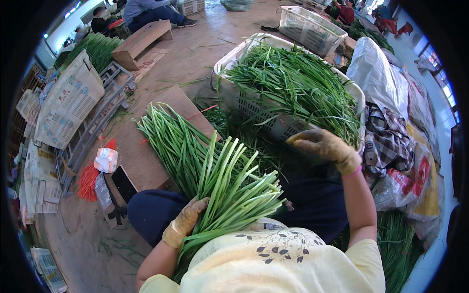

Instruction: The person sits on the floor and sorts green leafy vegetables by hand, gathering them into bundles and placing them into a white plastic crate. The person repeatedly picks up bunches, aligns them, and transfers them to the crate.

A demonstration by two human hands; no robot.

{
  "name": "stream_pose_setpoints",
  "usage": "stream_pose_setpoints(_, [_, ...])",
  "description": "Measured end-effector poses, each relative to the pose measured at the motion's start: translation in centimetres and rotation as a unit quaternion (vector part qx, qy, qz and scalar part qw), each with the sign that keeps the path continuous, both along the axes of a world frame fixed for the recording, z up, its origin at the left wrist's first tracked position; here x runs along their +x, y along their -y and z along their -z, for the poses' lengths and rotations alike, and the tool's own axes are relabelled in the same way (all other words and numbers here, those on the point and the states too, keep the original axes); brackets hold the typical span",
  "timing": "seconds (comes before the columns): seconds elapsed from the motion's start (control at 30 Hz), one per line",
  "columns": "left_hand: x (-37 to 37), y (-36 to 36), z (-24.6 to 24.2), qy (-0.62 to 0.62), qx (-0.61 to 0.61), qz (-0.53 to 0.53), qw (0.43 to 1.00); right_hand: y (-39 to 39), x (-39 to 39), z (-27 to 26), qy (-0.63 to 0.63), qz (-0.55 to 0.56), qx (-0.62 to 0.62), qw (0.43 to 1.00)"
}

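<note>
My left hand [188, 218], in a stained rubber glove, grips a loose bunch of long green leafy stalks [231, 179] against my lap and shirt. The pale cut ends of this bunch fan out to the right. Another bunch of green stalks [176, 143] lies beyond it, partly on a brown board [146, 157]. My right hand [318, 144], gloved too, hovers near the front side of a white plastic crate [280, 122]. Its fingers look bent, and nothing shows in them. Heaped in the crate are leafy greens [293, 80].
Red ties [89, 183], a tissue pack [106, 160] and a phone [124, 183] lie at left. A metal trolley [97, 122] and tilted crate [73, 102] stand beyond. A wooden bench [143, 40] and a seated person [150, 13] are farther back. Sacks [381, 77] line the right.
</note>
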State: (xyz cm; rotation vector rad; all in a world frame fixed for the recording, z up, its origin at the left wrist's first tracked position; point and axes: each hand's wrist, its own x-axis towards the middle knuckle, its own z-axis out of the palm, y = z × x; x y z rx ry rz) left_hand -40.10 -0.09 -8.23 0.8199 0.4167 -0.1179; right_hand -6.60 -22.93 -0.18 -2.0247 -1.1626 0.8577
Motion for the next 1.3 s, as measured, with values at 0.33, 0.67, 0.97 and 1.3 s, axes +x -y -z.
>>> stream_pose_setpoints(0.33, [1.3, 0.0, -2.0, 0.06, 0.023, 0.094, 0.994, -8.6, -9.1, 0.4, 0.242, -0.342, -0.045, 0.907])
stream_pose_setpoints(0.67, [2.8, 1.5, -2.4, -0.051, 0.033, 0.12, 0.991, -5.6, -5.5, 2.6, 0.327, -0.305, -0.24, 0.862])
stream_pose_setpoints(0.97, [2.9, 1.0, -1.3, -0.031, 0.046, 0.101, 0.993, -2.5, -5.7, -3.1, 0.272, -0.234, 0.147, 0.922])
stream_pose_setpoints(1.3, [2.4, 1.2, -1.6, -0.007, 0.064, 0.097, 0.993, -6.5, -10.8, 1.2, 0.279, -0.348, 0.063, 0.893])
